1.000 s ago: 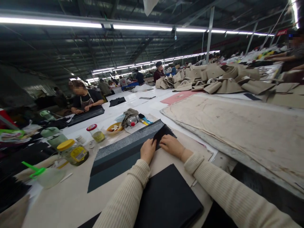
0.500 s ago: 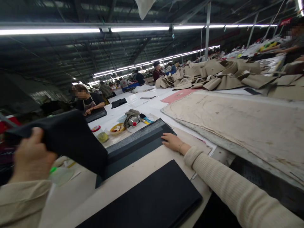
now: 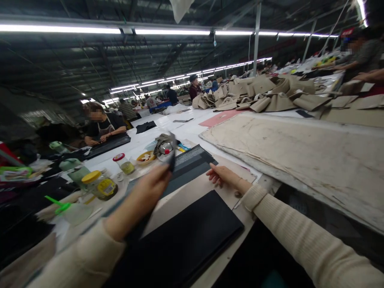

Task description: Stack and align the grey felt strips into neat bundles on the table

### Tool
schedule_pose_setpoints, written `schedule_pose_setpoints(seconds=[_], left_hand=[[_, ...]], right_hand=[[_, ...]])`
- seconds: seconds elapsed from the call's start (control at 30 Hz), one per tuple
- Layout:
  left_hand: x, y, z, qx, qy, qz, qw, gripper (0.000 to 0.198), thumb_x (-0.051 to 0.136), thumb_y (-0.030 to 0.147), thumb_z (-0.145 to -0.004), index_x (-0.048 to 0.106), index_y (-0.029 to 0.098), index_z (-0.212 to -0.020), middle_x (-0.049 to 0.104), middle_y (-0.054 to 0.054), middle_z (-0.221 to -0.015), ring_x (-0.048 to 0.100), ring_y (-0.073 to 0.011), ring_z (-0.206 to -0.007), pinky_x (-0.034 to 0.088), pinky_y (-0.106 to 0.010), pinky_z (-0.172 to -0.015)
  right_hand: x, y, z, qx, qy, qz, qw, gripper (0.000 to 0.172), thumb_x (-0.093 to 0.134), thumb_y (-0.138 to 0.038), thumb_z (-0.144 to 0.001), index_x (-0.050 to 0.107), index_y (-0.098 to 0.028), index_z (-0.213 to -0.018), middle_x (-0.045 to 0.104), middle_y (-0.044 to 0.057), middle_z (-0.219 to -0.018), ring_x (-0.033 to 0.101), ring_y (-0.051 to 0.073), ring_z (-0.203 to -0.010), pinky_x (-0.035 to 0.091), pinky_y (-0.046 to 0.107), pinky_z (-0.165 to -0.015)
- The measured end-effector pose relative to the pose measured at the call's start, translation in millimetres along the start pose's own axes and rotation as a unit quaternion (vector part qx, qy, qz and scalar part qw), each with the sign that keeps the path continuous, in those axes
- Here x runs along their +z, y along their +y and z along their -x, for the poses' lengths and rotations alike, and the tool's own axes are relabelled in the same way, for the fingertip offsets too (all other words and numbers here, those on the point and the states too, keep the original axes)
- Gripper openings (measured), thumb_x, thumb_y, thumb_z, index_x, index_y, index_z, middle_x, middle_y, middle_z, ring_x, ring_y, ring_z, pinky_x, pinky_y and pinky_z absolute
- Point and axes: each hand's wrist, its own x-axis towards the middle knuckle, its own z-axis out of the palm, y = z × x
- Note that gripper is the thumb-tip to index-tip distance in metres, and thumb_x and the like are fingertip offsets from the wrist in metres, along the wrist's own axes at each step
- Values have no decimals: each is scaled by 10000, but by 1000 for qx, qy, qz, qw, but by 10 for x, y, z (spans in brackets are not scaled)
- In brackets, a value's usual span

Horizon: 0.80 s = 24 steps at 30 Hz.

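My left hand [image 3: 144, 190], smeared by motion, grips a thin black sheet [image 3: 172, 154] that I see almost edge-on. It is raised over the table, and part of the sheet hangs behind the hand and forearm. My right hand [image 3: 221, 175] hovers by the right end of some dark grey layered panels [image 3: 187, 170]; its fingers are loosely bent, apart, with nothing visible in them. The panels lie flat on a beige board [image 3: 175, 204]. Nearer to me rests a black folded stack [image 3: 195, 234], its left part hidden by my left arm.
Left of the panels stand a yellow-lidded jar [image 3: 100, 185], a red-lidded jar [image 3: 124, 164] and a green-spouted bottle [image 3: 75, 212]. A yellow bowl [image 3: 145, 157] sits beyond. At right lies a cream padded slab [image 3: 294, 160], with heaped beige pieces [image 3: 270, 90] behind. A co-worker [image 3: 103, 124] works across the table.
My left hand has swept right with the black sheet, from the far left to the middle, uncovering the jars. My right hand has lifted off the panels and curled slightly.
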Motion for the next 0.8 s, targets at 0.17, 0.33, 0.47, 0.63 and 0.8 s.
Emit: schedule_pose_setpoints(seconds=[0.17,0.33,0.47,0.63,0.8], left_hand=[[1000,-257,583,70,-367,-158,914,404,474,463,-787,565,266,-1128,600,-54,-985,560,-188,-899,432,-272,-830],[1010,-644,203,57,-247,-187,949,397,496,376,-777,550,205,-1131,586,-75,-999,539,-204,-934,407,-327,-859],[1071,-946,-194,-85,-201,-112,970,577,605,335,-667,489,135,-1197,600,-97,-993,567,-206,-874,440,-326,-814],[1436,-956,-373,-85,-264,-11,961,470,601,286,-661,560,126,-1101,646,-72,-897,599,-193,-802,457,-301,-760],[1743,-830,-449,-18,-275,-68,959,292,553,186,-685,628,182,-966,662,-40,-917,599,-195,-865,443,-287,-798]], right_hand=[[-163,99,304,52,-56,4,997,609,346,-665,-767,634,-129,-774,637,64,-679,542,126,-534,418,234,-486],[-207,154,356,-29,-49,133,990,328,591,-453,-694,627,-127,-712,597,3,-608,516,112,-542,389,214,-499],[-171,218,411,-86,-5,144,986,286,535,-409,-741,618,-137,-711,576,-9,-597,514,119,-569,383,217,-514],[-263,287,546,-111,56,219,968,281,478,-387,-786,609,-153,-701,564,-5,-613,512,129,-598,381,233,-545],[-431,344,596,-151,168,388,893,276,568,-316,-756,589,-157,-980,585,63,-895,534,185,-833,412,305,-744]])
